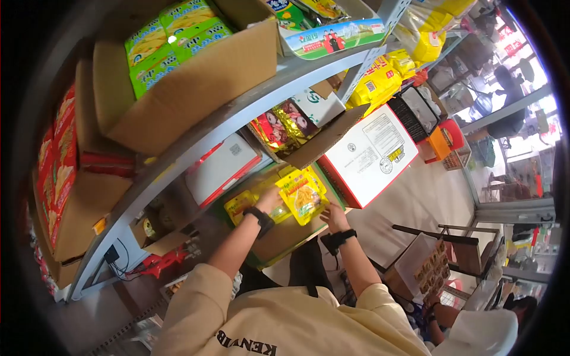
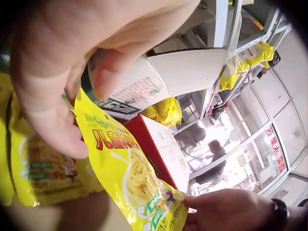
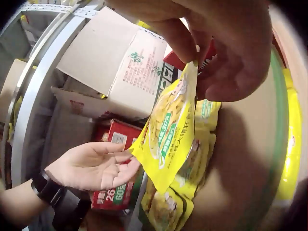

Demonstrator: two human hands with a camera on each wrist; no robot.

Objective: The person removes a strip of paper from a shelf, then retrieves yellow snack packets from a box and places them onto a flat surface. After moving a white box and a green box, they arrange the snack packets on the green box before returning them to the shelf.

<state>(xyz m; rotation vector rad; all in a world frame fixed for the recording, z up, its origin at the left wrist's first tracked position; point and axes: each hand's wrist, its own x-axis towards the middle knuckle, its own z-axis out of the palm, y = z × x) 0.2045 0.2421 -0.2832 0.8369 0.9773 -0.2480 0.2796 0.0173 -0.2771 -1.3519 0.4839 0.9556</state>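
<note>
A yellow food packet (image 1: 304, 194) hangs tilted between the two hands, above an open carton (image 1: 285, 237) that holds more yellow packets (image 2: 53, 163). The thumb and fingers of the right hand (image 1: 336, 218) pinch one corner, plainest in the right wrist view, where the right hand (image 3: 221, 43) is above the packet (image 3: 171, 130). At the opposite corner is the left hand (image 3: 96, 166), palm up, its fingers and thumb nearly straight and the fingertips at the packet's edge. In the left wrist view, the left hand (image 2: 62, 62) partly hides the packets behind it.
A white carton with red edges (image 1: 371, 154) stands right of the open one. Behind are metal shelves (image 1: 225, 113) with a carton of green packets (image 1: 178, 41). Another person's arm (image 1: 442, 314) shows at lower right, beside a tray of small items (image 1: 432, 270).
</note>
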